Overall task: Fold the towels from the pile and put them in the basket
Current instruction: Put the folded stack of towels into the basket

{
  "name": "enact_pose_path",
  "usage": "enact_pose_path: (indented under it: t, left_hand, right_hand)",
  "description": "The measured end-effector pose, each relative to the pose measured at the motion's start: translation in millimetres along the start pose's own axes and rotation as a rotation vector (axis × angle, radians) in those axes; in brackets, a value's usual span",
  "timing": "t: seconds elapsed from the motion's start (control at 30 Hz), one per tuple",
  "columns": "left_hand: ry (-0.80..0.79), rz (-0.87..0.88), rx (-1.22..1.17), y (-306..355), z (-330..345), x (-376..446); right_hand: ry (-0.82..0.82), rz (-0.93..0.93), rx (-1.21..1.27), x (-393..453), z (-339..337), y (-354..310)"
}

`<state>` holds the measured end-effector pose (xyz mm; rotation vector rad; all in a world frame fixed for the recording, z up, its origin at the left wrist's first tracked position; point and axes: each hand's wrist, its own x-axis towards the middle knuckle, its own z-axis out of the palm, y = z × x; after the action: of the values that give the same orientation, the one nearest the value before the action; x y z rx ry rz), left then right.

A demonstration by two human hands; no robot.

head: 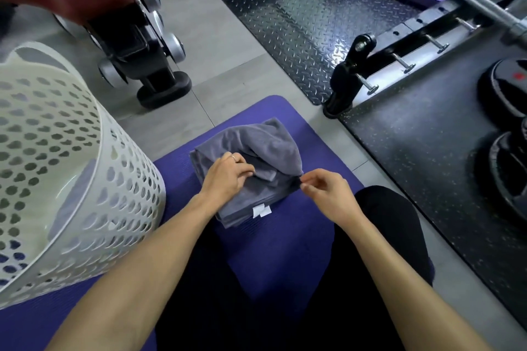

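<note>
1. Grey towel (251, 148) lies bunched and partly folded on a purple mat (273, 236), directly in front of the person's knees; two white labels (261, 211) show at its near edge
2. Left hand (225, 177) rests on top of the towel, fingers curled, pinching a fold of cloth
3. Right hand (328, 194) pinches the towel's right corner between thumb and fingertips
4. White perforated basket (62, 174) stands just left of the mat's centre, near the towel but apart from it; some grey cloth shows through its holes
5. Black weight plates (510, 134) on the floor, far right
</note>
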<state>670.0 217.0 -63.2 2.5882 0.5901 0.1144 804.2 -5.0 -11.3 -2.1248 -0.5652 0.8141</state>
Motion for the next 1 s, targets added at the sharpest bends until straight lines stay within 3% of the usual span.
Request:
enact_pose_path:
  t: [0.2,0.43,0.73,0.9,1.0]
  left_hand:
    - [0.131,-0.086,-0.253,-9.4,-16.5,-33.3]
    - [0.195,-0.251,-0.297,-20.2,-28.1,-40.8]
    - [0.199,-0.435,-0.456,-11.8,-30.2,-23.9]
    - [0.179,-0.457,-0.514,-13.4,-35.7,-27.0]
    - [0.158,-0.457,-0.535,-10.0,-41.0,-29.1]
  right_hand:
    - [-0.011,-0.062,-0.004,7.5,14.7,-9.6]
    - [0.003,-0.167,-0.337,12.9,69.3,4.9]
    - [0.077,-0.312,-0.693,31.9,80.8,13.4]
    - [0.096,-0.382,-0.664,40.9,79.9,16.9]
    - [0.048,-0.381,-0.434,42.2,72.4,10.4]
